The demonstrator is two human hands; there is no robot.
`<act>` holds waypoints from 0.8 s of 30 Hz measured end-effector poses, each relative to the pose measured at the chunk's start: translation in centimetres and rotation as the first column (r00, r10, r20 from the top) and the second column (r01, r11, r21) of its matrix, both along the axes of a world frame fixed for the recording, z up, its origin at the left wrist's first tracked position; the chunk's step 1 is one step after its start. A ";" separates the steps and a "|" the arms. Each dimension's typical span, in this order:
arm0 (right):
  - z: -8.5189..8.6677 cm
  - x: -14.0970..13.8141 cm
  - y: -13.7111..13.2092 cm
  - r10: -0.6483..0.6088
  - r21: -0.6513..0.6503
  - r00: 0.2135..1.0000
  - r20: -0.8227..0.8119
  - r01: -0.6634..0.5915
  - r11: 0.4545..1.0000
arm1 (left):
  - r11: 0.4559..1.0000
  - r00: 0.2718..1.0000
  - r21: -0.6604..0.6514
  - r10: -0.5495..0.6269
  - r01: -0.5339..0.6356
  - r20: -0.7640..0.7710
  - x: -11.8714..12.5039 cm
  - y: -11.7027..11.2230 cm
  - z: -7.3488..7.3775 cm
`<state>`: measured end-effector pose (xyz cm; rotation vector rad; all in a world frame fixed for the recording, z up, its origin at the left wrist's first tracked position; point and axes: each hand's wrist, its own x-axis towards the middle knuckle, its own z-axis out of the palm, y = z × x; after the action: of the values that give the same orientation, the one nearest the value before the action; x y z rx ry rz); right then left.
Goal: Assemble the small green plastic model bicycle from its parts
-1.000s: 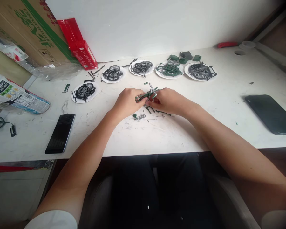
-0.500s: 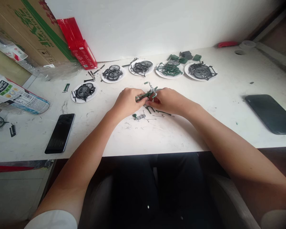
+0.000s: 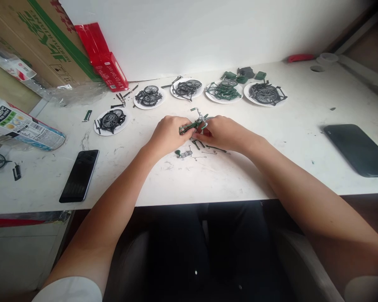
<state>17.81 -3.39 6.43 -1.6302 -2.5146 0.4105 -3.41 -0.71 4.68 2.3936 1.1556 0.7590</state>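
Note:
Above the middle of the white table, a small green model bicycle (image 3: 198,122) with silver handlebars is held between both hands. My left hand (image 3: 169,131) is closed on the frame's left side. From the right, my right hand (image 3: 222,132) has its fingers closed on the model, partly covering a wheel; exactly what its fingertips pinch is hidden. Just below the hands lie loose parts: a green saddle (image 3: 177,153), a small silver rack (image 3: 185,154), some green strips (image 3: 216,148) and thin wire pieces (image 3: 200,157).
Behind the hands, paper plates hold bicycle parts, among them a plate of green parts (image 3: 224,100) and one of black parts (image 3: 111,133). A phone (image 3: 79,176) lies left, a dark flat case (image 3: 357,150) right. A red box (image 3: 110,71) and a canister (image 3: 25,126) stand left.

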 end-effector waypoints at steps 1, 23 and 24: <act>0.0 0.0 0.0 -0.001 0.001 1.000 0.002 0.001 1.000 | 1.000 1.000 0.002 0.000 0.000 -0.001 0.0 0.0 0.0; 0.1 0.1 -0.1 -0.008 -0.022 1.000 0.002 0.008 1.000 | 1.000 1.000 -0.025 0.014 -0.015 -0.019 0.2 -0.3 0.5; 0.1 0.1 -0.1 -0.008 -0.022 1.000 0.002 0.008 1.000 | 0.999 1.000 -0.027 0.017 -0.018 -0.021 0.2 -0.3 0.6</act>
<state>17.91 -3.46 6.55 -1.6492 -2.5128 0.4371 -3.22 -1.06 5.24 2.3772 1.1893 0.7210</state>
